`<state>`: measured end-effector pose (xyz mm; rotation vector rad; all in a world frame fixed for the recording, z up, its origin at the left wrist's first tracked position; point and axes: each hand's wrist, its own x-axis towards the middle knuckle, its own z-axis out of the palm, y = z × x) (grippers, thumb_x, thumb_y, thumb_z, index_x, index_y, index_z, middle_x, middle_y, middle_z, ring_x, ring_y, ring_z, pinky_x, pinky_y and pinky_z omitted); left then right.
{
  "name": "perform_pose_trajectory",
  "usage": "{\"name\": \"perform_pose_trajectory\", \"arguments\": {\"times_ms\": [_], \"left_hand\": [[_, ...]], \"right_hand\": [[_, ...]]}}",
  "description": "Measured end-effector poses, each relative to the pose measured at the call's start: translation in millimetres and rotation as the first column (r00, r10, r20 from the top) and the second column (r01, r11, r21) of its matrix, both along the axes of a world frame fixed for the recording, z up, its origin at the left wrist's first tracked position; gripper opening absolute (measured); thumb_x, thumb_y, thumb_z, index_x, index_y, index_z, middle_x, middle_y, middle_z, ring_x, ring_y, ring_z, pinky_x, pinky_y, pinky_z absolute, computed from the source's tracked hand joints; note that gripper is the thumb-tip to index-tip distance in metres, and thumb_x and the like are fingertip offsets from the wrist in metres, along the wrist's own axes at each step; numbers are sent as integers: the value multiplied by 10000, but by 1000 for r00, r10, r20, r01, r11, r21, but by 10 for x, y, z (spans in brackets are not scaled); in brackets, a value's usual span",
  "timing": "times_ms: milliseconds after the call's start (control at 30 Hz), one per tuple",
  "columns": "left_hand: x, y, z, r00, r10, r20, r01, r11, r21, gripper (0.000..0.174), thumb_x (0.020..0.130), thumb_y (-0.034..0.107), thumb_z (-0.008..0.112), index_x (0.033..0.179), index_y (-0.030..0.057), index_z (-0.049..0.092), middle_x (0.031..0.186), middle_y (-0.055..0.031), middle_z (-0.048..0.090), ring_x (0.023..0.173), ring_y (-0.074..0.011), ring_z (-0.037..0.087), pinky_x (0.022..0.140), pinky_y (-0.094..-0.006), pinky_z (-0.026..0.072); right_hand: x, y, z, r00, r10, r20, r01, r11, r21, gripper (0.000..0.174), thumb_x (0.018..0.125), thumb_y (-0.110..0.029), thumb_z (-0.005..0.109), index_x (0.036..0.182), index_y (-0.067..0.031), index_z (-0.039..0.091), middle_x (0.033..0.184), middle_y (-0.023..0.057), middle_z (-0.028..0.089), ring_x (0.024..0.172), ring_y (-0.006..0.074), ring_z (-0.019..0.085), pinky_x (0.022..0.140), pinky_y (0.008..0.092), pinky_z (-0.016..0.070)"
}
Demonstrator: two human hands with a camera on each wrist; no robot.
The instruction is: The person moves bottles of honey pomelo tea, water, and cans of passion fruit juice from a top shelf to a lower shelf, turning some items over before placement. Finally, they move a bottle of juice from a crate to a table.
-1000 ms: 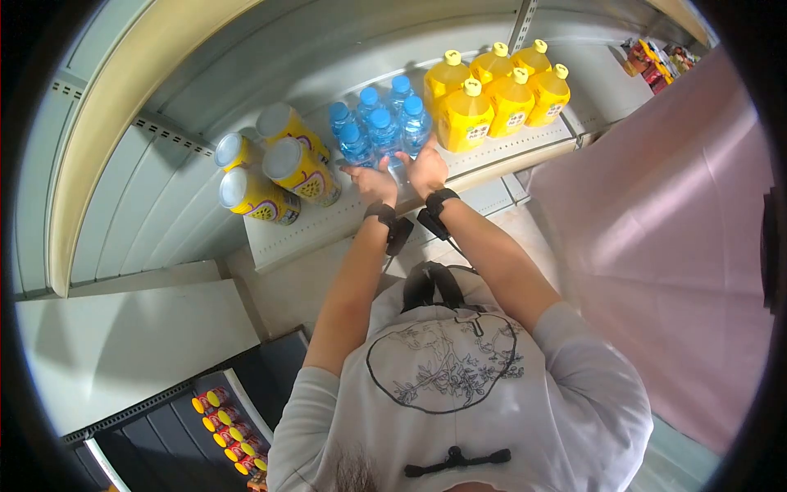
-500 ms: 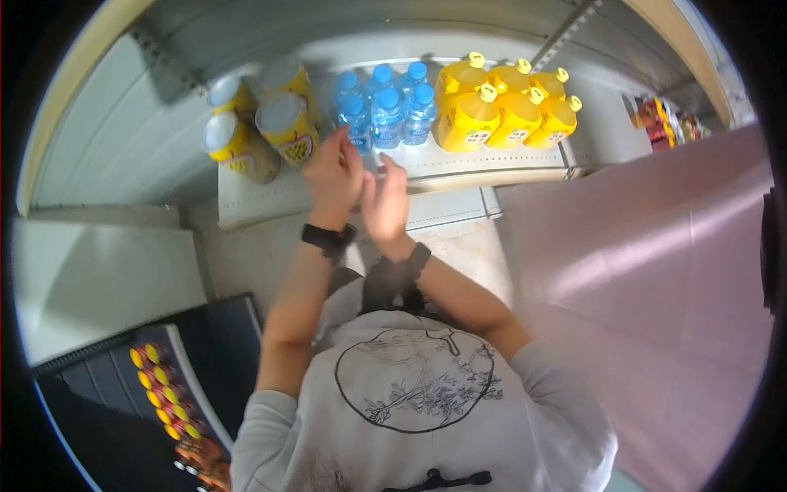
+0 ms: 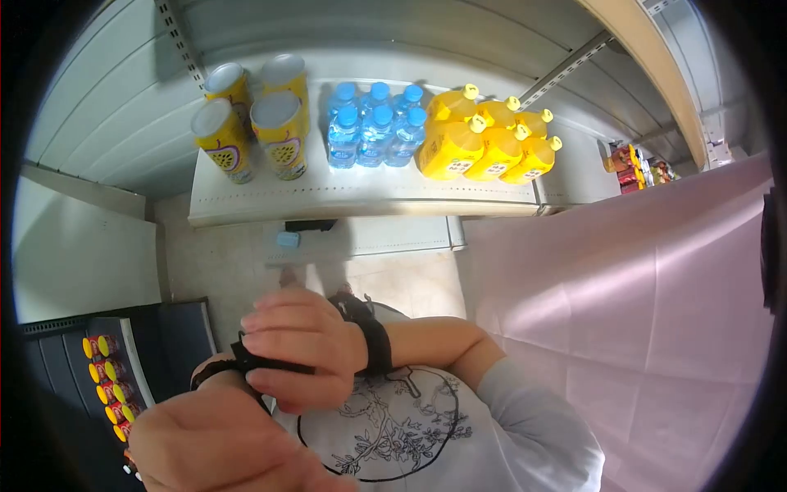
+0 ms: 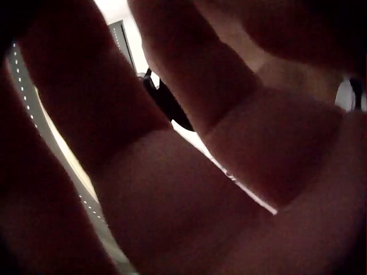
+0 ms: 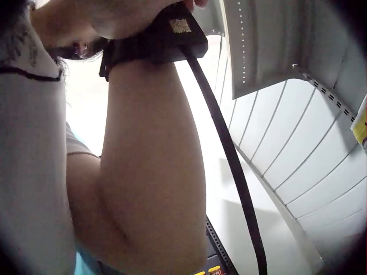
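In the head view my right hand reaches across to my left wrist, its fingers curled over the black wrist camera strapped there. The right wrist view shows that camera close up, with a square code label and a black cable running down from it. My left hand is large at the bottom left of the head view, blurred and with nothing seen in it; part of it falls outside the frame. Dark fingers cover most of the left wrist view.
On the shelf ahead stand yellow canisters, blue-capped water bottles and yellow liquid bottles. A pink cloth hangs at the right. Small red jars with yellow lids line a dark shelf at lower left.
Both hands have left the water bottles and drawn back towards my body. My right hand has taken hold of the camera on my left wrist. The bottles remain grouped on the shelf.
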<state>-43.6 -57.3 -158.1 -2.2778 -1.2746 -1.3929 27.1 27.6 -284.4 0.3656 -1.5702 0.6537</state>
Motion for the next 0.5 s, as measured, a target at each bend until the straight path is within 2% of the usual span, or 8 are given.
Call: {"name": "perform_pose_trajectory", "arguments": {"times_ms": [100, 233, 300, 333, 400, 467, 500], "left_hand": [[-9, -106, 35, 994, -106, -24, 105, 994, -14, 224, 901, 227, 362, 979, 43, 462, 671, -17, 475, 604, -151, 501, 552, -301, 451], [273, -35, 256, 1000, 20, -4, -20, 992, -122, 160, 892, 208, 341, 973, 84, 401, 693, -35, 457, 600, -153, 469, 550, -308, 450], [385, -6, 220, 994, 90, 66, -83, 991, -101, 142, 890, 199, 334, 977, 101, 387, 710, -42, 454, 611, -158, 466, 557, -310, 451], [440, -8, 142, 983, 125, 133, -118, 991, -66, 140, 889, 194, 333, 983, 106, 389, 722, -45, 455, 624, -162, 471, 564, -311, 452], [451, -81, 102, 979, 170, 113, -159, 983, -97, 152, 890, 193, 333, 1016, 126, 388, 761, -50, 462, 645, -169, 482, 576, -316, 457], [296, -236, 126, 982, 172, -81, -186, 958, -219, 189, 893, 201, 335, 1070, 154, 381, 818, -56, 473, 662, -177, 495, 586, -325, 464], [246, -234, 92, 965, 246, 86, -235, 964, -123, 179, 888, 182, 354, 1048, 123, 407, 788, -55, 481, 636, -164, 486, 566, -307, 446]], "right_hand": [[-41, -70, -75, 1000, -13, 0, 13, 999, -50, 326, 890, -294, 405, 899, -7, 561, 941, 199, 542, 806, 308, 565, 627, 417, 486], [-69, -98, -61, 997, -45, -56, 40, 996, -80, 356, 896, -325, 390, 908, -14, 561, 912, 191, 546, 782, 305, 564, 612, 409, 484], [-32, -131, -75, 998, -43, -35, 40, 994, -101, 378, 893, -350, 392, 912, -13, 562, 911, 188, 545, 772, 311, 564, 617, 414, 482], [-7, -133, -77, 1000, 4, -12, -5, 992, -124, 362, 873, -337, 414, 923, -11, 563, 910, 174, 551, 782, 308, 563, 618, 408, 472], [61, -80, -40, 993, 118, 23, -112, 980, -163, 343, 834, -311, 457, 945, -6, 565, 907, 147, 562, 802, 302, 563, 618, 398, 453], [144, 168, -81, 978, 81, 192, -58, 991, -122, 340, 823, -290, 446, 946, 4, 564, 932, 131, 587, 832, 291, 571, 634, 385, 451], [155, 317, -127, 959, -18, 282, 61, 988, -145, 318, 805, -245, 442, 947, 10, 567, 962, 120, 598, 835, 273, 583, 635, 376, 458]]}}
